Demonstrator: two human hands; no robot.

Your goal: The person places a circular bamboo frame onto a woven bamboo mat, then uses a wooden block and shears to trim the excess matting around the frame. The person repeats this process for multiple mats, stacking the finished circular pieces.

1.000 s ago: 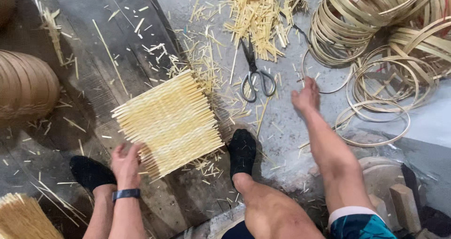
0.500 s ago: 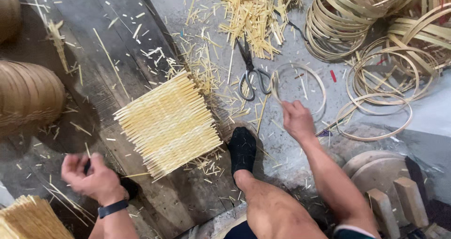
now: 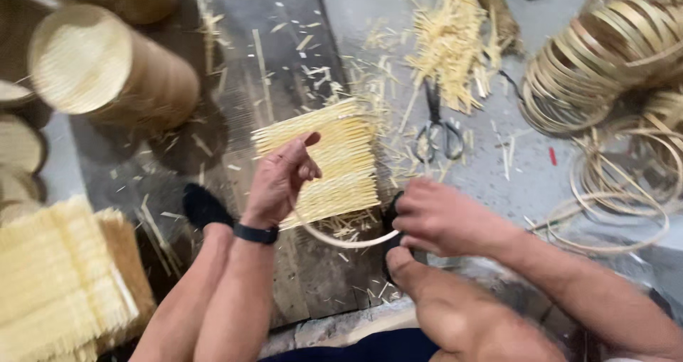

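Observation:
Both hands hold one thin bamboo hoop (image 3: 341, 240) close to my body. My left hand (image 3: 279, 181) grips its left side, fingers curled, with a dark band on the wrist. My right hand (image 3: 437, 216) pinches its right side above my bent knee. Only the lower arc of the hoop shows between the hands. Just beyond the hands a square woven mat of pale bamboo strips (image 3: 333, 156) lies flat on a dark wooden board (image 3: 284, 63). My black-socked foot (image 3: 205, 207) rests on the board left of the hands.
Scissors (image 3: 435, 136) lie on the grey floor among bamboo offcuts (image 3: 455, 42). Many bamboo hoops (image 3: 605, 63) are piled at right. A stack of round woven pieces (image 3: 107, 70) lies at upper left. More woven mats (image 3: 57, 277) are stacked at lower left.
My right hand drew back from the hoop pile with a hoop. My left hand came up from the lower left and took its other side. The view swung left.

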